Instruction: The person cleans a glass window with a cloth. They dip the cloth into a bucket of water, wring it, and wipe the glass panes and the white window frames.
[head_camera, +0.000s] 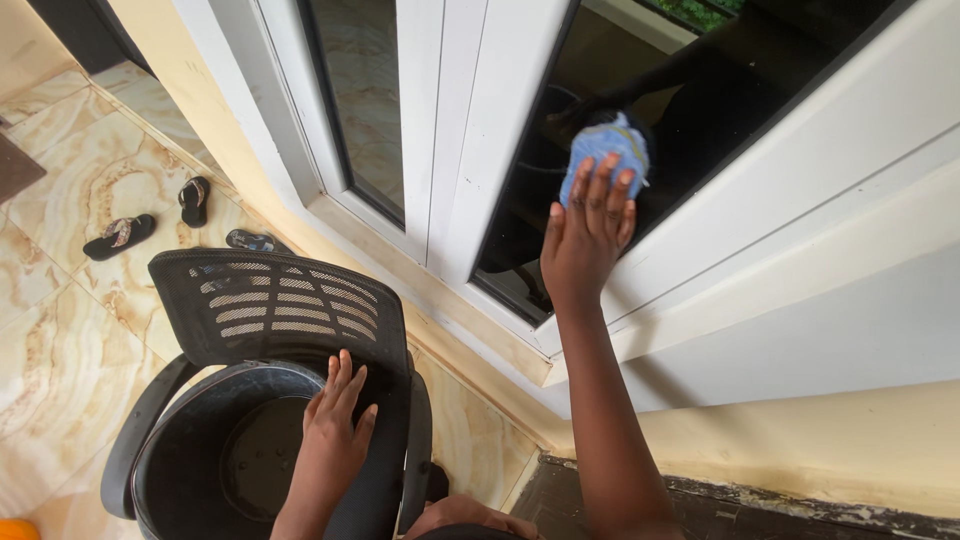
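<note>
My right hand (585, 235) presses a blue cloth (606, 150) flat against the dark glass pane (560, 90) of a white-framed window (470, 130). The cloth is under my fingertips, near the pane's lower right. My left hand (335, 415) rests with fingers spread on the top edge of a black mesh chair back (275, 305). The chair stands below the window, with its black seat (240, 450) under my left arm.
A pale sill (480, 330) runs below the window. Marble-patterned floor tiles (70, 330) lie to the left, with sandals (120, 235) and a slipper (194, 200) on them. A dark ledge (760, 510) runs at the bottom right under a yellow wall.
</note>
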